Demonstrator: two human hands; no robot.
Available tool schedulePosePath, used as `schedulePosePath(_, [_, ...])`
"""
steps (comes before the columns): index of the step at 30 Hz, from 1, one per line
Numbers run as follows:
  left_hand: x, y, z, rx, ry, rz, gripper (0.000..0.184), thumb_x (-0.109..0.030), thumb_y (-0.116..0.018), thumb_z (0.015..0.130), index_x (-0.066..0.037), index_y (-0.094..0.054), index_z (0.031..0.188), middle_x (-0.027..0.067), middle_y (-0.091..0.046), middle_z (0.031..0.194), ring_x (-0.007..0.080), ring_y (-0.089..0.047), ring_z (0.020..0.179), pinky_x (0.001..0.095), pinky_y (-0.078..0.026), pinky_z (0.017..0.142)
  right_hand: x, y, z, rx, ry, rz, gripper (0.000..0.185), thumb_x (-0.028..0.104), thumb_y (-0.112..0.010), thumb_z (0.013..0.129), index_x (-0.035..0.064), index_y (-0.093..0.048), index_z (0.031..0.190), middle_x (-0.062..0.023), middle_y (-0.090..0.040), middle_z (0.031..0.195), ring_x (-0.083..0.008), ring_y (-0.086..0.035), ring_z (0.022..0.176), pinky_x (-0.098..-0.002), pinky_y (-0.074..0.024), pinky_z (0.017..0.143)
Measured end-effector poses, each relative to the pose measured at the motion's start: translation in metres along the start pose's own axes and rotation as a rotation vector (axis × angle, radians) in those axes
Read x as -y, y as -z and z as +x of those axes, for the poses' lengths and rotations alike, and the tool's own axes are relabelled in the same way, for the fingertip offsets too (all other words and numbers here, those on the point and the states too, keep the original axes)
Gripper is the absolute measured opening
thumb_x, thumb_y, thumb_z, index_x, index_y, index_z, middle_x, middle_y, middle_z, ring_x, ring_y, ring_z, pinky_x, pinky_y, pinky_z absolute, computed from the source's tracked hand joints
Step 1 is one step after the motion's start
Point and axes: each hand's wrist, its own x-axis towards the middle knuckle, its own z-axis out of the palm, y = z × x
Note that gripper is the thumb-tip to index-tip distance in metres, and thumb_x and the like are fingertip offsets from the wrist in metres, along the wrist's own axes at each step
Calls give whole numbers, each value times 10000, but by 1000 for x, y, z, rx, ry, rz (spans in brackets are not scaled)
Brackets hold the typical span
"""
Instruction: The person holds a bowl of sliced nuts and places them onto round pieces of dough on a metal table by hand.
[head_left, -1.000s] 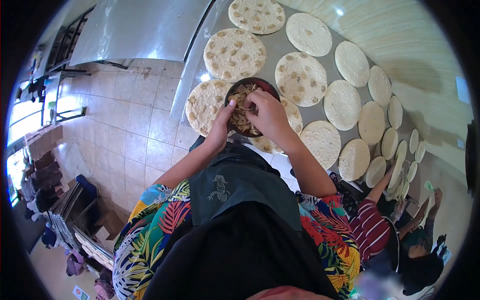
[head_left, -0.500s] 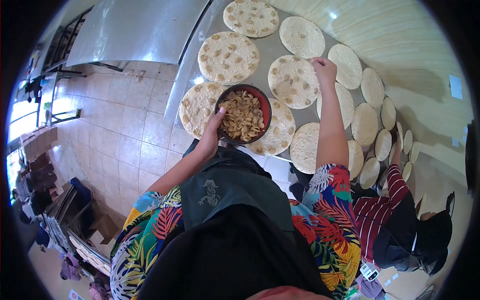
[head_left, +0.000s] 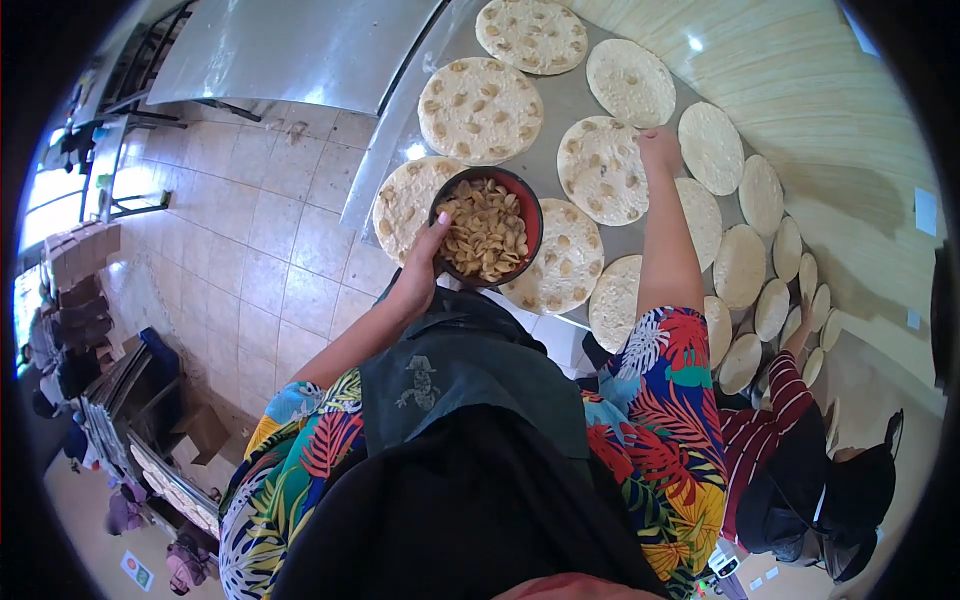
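My left hand [head_left: 425, 255] grips the rim of a round bowl [head_left: 533, 225], black outside and red inside, at my waist. Brownish slices that look like mushrooms [head_left: 484, 230] fill much of it. My right hand [head_left: 660, 150] is closed at the far right edge of a sauced pizza base [head_left: 603, 170] dotted with slices; what the fingers hold is hidden. Several more topped bases, such as one pizza base [head_left: 481, 110], lie on the left part of the metal table [head_left: 545, 108]. Another base [head_left: 631, 83] behind my hand carries only a slice or so.
Plain sauced bases [head_left: 711, 148] run along the wall to the right. A co-worker in a striped sleeve [head_left: 765, 435] reaches over the far end of the table. Tiled floor [head_left: 265, 230] and a second steel surface [head_left: 290, 50] lie to the left.
The table and bases have shifted right and slightly down in view. My right hand has turned and moved slightly down at the base's edge. My left hand still holds the bowl.
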Motion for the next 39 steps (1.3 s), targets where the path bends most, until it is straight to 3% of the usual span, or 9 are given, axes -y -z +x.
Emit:
schedulePosePath(5, [7, 3, 6, 15, 8, 17, 648, -481, -483, 917, -32, -333, 1360, 112, -478, 1298, 199, -475, 1184, 341, -370, 1005, -3, -4, -8, -4, 143, -20, 142, 186, -640, 751, 151, -705, 872, -79, -684, 902, -258, -654, 880, -379, -514, 730])
schedulePosePath(9, [8, 2, 7, 43, -17, 41, 661, -485, -485, 915, -34, -320, 1369, 111, -470, 1308, 199, -469, 1188, 341, -362, 1009, 13, 10, -31, -64, 78, 59, 136, 178, -640, 770, 120, -703, 876, -93, -675, 891, -266, -651, 833, -374, -507, 707])
schedulePosePath(11, [13, 7, 10, 42, 44, 45, 657, -488, -489, 913, -34, -335, 1361, 110, -483, 1294, 198, -476, 1181, 342, -366, 1006, 25, 24, -60, -207, 503, 493, 122, 160, -635, 805, 81, -691, 880, -104, -662, 871, -261, -639, 773, -359, -499, 678])
schedulePosePath(13, [11, 3, 9, 60, 55, 35, 647, -487, -492, 912, -33, -349, 1350, 105, -496, 1278, 196, -483, 1171, 343, -369, 1002, 57, 61, -124, 28, 591, 714, 111, 139, -628, 826, 58, -675, 884, -103, -650, 859, -246, -625, 734, -330, -489, 648])
schedulePosePath(15, [7, -3, 8, 90, 67, 29, 638, -487, -494, 911, -32, -364, 1339, 101, -509, 1262, 194, -490, 1162, 343, -372, 998, 77, 85, -183, 218, 604, 755, 114, 140, -638, 820, 58, -672, 890, -99, -646, 847, -234, -620, 722, -311, -485, 636])
schedulePosePath(17, [5, -8, 11, 92, 83, 34, 601, -477, -489, 917, -32, -392, 1310, 92, -533, 1225, 187, -510, 1130, 334, -379, 991, 85, 84, -216, 224, 827, 682, 120, 132, -640, 804, 62, -662, 899, -93, -631, 842, -247, -612, 717, -338, -489, 635])
schedulePosePath(20, [6, -15, 8, 141, 35, 61, 576, -466, -478, 927, -35, -396, 1299, 89, -539, 1210, 177, -522, 1109, 328, -395, 976, 84, 72, -243, 33, 960, 463, 151, 126, -638, 785, 70, -646, 925, -81, -606, 851, -264, -606, 760, -370, -493, 661])
schedulePosePath(34, [6, -36, -1, 234, 77, 80, 598, -488, -442, 937, -41, -396, 1331, 101, -508, 1283, 205, -497, 1176, 360, -378, 1010, 80, 85, -266, 138, 844, 387, 216, 110, -670, 733, 64, -594, 930, -93, -534, 865, -280, -571, 881, -386, -466, 749])
schedulePosePath(39, [-1, -39, -1, 242, 56, 58, 557, -478, -459, 934, -53, -413, 1292, 74, -543, 1199, 158, -549, 1076, 323, -449, 924, 73, 90, -261, 388, 695, 680, 182, 34, -660, 738, 15, -595, 907, -103, -551, 827, -244, -575, 733, -353, -466, 665])
